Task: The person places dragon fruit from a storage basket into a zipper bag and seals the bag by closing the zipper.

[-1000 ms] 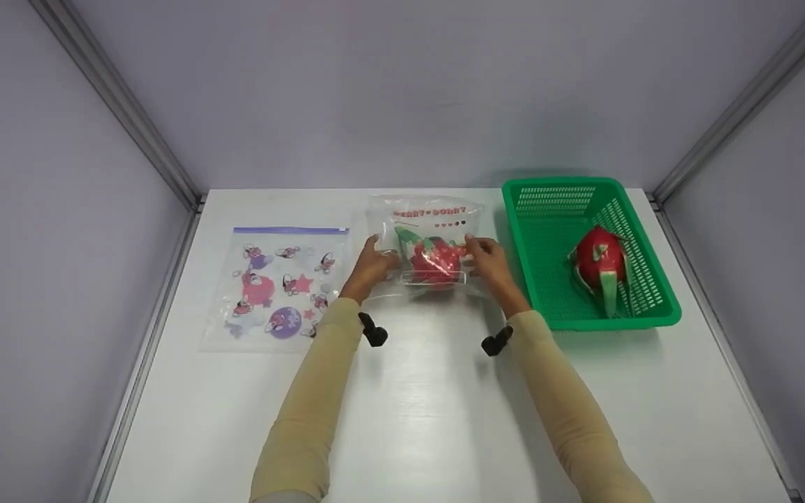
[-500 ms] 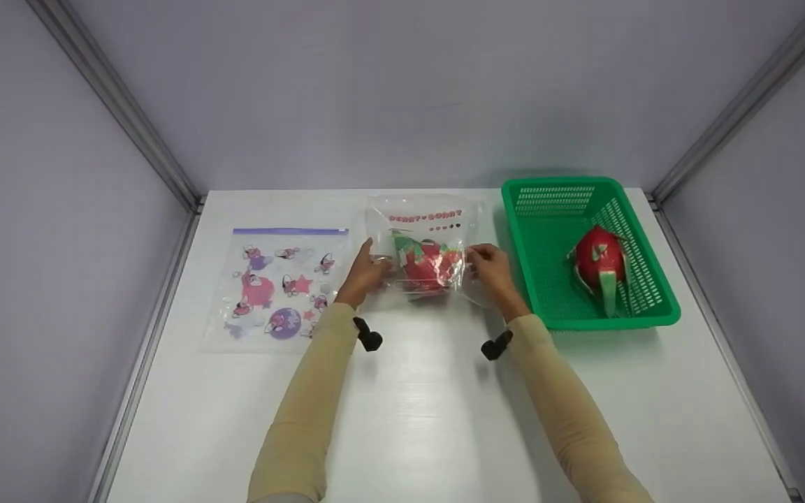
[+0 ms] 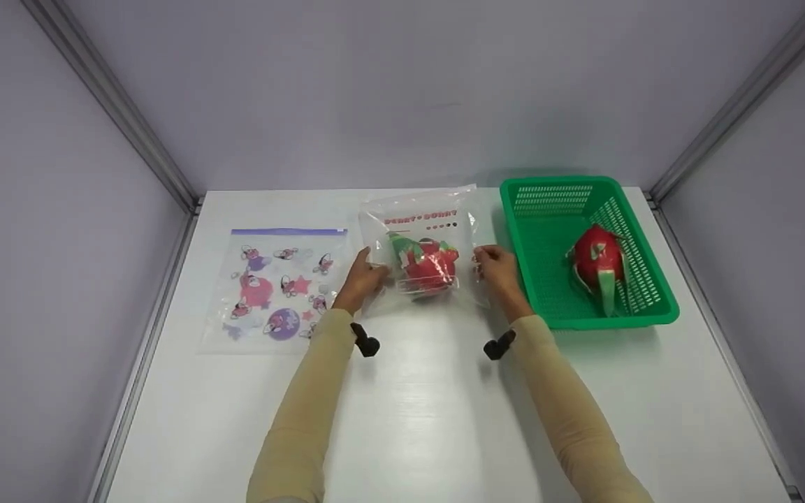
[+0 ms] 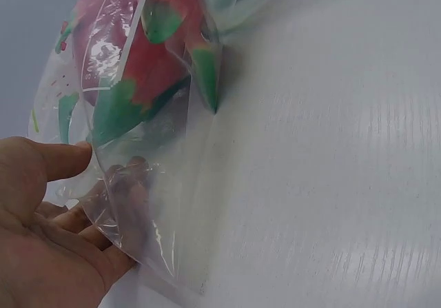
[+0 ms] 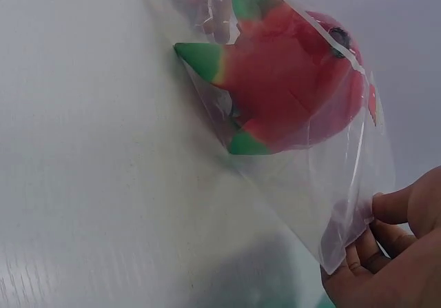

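A red dragon fruit with green tips is inside a clear plastic bag with red lettering, near the back middle of the table. My left hand holds the bag's left edge; in the left wrist view its thumb lies at the near side of the plastic and the fingers are behind it. On the other side my right hand pinches the right edge between thumb and fingers, clearly so in the right wrist view, where the dragon fruit shows through the film.
To the right stands a green plastic basket with another dragon fruit in it. A flat zip bag with a purple slider strip and cartoon prints lies to the left. Walls enclose the white table at back and sides.
The bag has been spread wider and its top right corner has risen. My left hand has shifted slightly left and toward me. The right hand has moved slightly right.
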Tool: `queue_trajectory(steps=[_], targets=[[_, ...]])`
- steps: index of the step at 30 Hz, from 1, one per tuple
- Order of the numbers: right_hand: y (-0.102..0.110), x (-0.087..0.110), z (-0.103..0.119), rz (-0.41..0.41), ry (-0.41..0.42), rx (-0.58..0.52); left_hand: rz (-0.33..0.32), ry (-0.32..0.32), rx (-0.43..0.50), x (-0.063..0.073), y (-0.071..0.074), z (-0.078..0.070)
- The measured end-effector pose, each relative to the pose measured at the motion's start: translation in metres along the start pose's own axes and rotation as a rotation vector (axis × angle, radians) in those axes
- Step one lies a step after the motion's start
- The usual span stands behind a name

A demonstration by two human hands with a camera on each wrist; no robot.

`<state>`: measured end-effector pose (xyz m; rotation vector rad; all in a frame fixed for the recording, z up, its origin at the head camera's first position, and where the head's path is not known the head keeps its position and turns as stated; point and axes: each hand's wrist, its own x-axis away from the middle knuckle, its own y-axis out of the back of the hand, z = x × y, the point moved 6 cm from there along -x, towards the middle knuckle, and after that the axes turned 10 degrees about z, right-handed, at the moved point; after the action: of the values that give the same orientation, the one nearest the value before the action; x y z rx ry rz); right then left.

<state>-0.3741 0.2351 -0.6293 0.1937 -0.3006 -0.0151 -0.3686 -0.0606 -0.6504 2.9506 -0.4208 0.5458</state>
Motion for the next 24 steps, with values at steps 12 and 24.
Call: queue_trajectory(steps=[12, 24], targets=[[0.002, 0.006, 0.009, 0.008, 0.038, 0.1, -0.036, -0.012, 0.006, 0.004, 0.008, -0.002], [0.004, 0.028, 0.05, -0.044, 0.273, 0.237, -0.117, -0.034, -0.153, 0.016, 0.033, -0.015]])
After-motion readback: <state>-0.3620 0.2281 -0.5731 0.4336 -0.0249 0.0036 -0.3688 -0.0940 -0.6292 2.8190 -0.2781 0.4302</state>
